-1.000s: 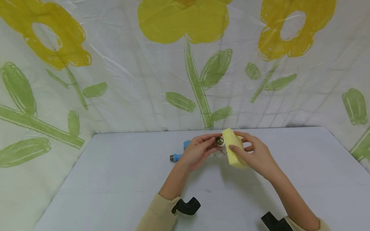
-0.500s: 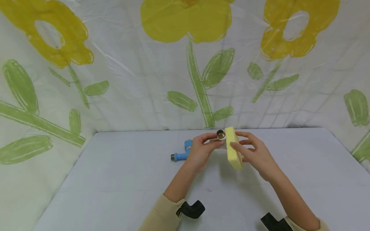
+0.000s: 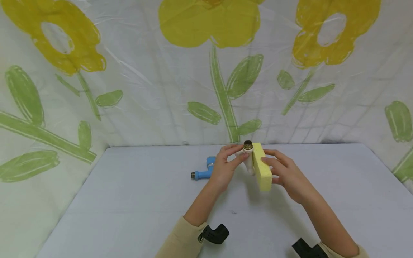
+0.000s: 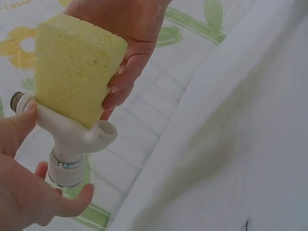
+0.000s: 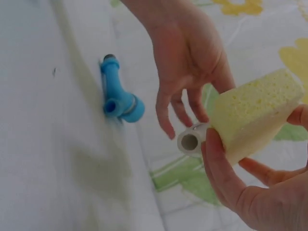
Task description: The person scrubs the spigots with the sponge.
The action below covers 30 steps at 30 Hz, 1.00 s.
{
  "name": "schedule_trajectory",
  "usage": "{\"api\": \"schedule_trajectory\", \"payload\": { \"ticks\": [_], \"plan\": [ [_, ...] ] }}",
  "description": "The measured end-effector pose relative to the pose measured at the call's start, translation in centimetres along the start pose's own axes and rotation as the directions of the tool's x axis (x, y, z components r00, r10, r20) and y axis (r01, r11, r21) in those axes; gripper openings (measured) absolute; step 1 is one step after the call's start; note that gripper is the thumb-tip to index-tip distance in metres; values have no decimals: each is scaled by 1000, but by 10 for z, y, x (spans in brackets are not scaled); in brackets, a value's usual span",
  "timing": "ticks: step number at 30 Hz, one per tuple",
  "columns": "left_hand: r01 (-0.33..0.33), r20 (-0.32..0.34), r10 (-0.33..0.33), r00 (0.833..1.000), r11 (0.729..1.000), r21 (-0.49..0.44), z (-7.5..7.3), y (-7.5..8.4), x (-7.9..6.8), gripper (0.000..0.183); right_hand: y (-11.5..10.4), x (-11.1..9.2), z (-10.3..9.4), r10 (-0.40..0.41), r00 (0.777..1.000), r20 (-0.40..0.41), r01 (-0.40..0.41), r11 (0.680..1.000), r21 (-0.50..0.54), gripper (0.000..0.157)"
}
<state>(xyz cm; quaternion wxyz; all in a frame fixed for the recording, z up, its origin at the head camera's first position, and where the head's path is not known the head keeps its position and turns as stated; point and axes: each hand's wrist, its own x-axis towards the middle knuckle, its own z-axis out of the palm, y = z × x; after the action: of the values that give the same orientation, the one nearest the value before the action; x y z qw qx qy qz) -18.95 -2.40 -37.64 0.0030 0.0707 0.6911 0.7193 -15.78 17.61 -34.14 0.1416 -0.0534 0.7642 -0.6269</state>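
Observation:
A white plastic tap with a brass threaded end is pinched between the thumb and fingers of my left hand, above the table. Its thread points up in the head view; the left wrist view shows its curved spout and chrome-ringed knob. My right hand grips a pale yellow block sponge between thumb and fingers. In the left wrist view, one edge of the sponge lies against the tap's body. The right wrist view shows mostly the round spout mouth; the sponge hides the rest.
A blue tap lies on the white-covered table, just left of my left hand and partly behind it. At the table's far edge stands a sheet wall printed with yellow flowers and green leaves.
My left hand has turned the white tap, so its threaded end swings from facing me to pointing upward. The sponge has tilted in my right hand and stays beside the tap.

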Motion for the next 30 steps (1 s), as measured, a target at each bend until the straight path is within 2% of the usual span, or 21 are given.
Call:
{"api": "schedule_trajectory", "payload": {
  "ticks": [4, 8, 13, 20, 27, 30],
  "plan": [
    [14, 34, -11, 999, 997, -76, 0, -1, 1, 36, 1, 1, -2, -5, 1000, 28, 5, 999, 35, 59],
    [40, 71, -27, 997, 983, -179, 0, -2, 2, 39, 1, 1, -2, -4, 999, 39, 2, 998, 67, 62],
    [86, 97, -67, 993, 974, -211, 1, -4, 2, 40, 1, 1, -3, 1, 999, 33, -4, 995, 99, 65],
    [99, 127, -77, 989, 979, -178, 0, -4, 0, 40, -1, 0, -5, -21, 1000, -6, 21, 992, 122, 65],
    [82, 118, -77, 990, 996, -39, 0, -1, -2, 39, 0, -1, -9, -34, 999, -35, 38, 993, 114, 65],
    [96, 115, -94, 989, 995, -12, -1, -1, -2, 40, 0, 0, -10, -37, 999, -32, 40, 993, 107, 65]
  ]
}}
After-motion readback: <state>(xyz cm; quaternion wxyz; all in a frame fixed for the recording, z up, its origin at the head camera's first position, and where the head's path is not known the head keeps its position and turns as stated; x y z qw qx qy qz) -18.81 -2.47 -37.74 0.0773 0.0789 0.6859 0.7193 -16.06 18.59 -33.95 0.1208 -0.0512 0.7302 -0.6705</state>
